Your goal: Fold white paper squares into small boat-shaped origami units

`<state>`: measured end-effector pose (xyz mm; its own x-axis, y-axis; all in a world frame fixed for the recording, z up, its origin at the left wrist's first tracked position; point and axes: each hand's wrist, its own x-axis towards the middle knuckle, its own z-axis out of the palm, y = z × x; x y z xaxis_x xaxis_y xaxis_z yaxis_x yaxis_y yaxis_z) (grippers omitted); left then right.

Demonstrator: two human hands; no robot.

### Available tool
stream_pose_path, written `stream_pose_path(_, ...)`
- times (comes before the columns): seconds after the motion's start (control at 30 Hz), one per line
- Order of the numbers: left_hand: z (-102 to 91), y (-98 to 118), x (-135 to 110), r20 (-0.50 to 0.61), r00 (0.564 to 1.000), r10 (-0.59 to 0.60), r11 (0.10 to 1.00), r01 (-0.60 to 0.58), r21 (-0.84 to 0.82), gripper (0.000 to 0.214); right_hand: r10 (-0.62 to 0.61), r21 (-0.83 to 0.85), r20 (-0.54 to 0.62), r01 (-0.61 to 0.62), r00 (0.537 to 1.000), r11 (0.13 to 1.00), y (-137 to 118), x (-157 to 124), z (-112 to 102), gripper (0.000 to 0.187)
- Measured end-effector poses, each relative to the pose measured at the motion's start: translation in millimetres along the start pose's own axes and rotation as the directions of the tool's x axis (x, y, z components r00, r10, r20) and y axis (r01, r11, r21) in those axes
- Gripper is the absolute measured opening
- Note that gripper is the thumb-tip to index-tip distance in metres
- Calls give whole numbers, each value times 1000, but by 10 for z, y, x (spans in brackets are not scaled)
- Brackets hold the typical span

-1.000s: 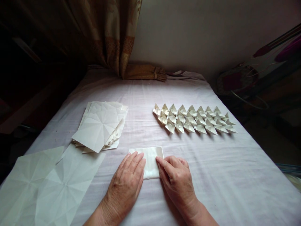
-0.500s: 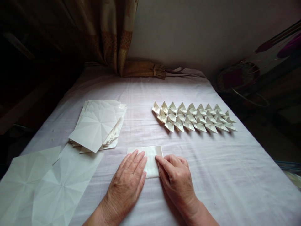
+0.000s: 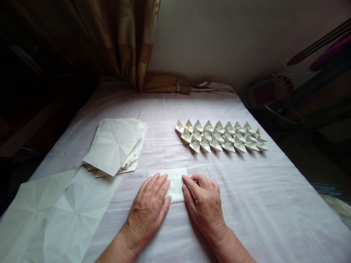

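Observation:
A small folded piece of white paper (image 3: pixel 176 185) lies on the cloth in front of me, its near left part hidden under my fingers. My left hand (image 3: pixel 150 201) rests flat on its left side, fingers outstretched. At the right edge, my right hand (image 3: pixel 204 201) has thumb and index finger pinched on the paper, with the other fingers curled in. Beyond it, to the right, stand several rows of pointed folded paper pieces (image 3: pixel 219 137). A stack of creased white sheets (image 3: pixel 115 144) sits to the left of the folded piece.
Two loose creased sheets, one front-left (image 3: pixel 75 215) and one farther left (image 3: pixel 33 212), lie near my left arm. A pale cloth (image 3: pixel 260 204) with light wrinkles covers the surface. A patterned curtain (image 3: pixel 131 54) hangs down at the back, by a wall (image 3: pixel 214 40).
The paper's right-hand strip, creased and slightly raised before, now looks level with the rest. My right fingertips have shifted slightly along that edge. My left hand stays pressed on the paper.

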<state>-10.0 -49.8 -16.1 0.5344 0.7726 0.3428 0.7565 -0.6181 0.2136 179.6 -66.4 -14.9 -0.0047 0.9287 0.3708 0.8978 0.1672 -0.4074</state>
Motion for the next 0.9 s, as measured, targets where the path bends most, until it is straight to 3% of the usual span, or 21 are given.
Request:
stream_pose_path(0.13, -5, 7, 17, -2, 1000, -4, 1000, 4, -13, 35, 6, -13, 40, -5, 999, 1000, -38, 7, -16, 25)
stream_pose_path(0.37, 47, -13, -10, -11, 1000, -10, 999, 10, -31, 36, -28, -94, 41, 31, 999, 995, -94, -57, 42, 52)
stream_pose_path(0.9, 64, -16, -5, -29, 1000, -10, 999, 9, -39, 37, 70, -194, 136, -43, 988, 980, -152, -75, 57, 65)
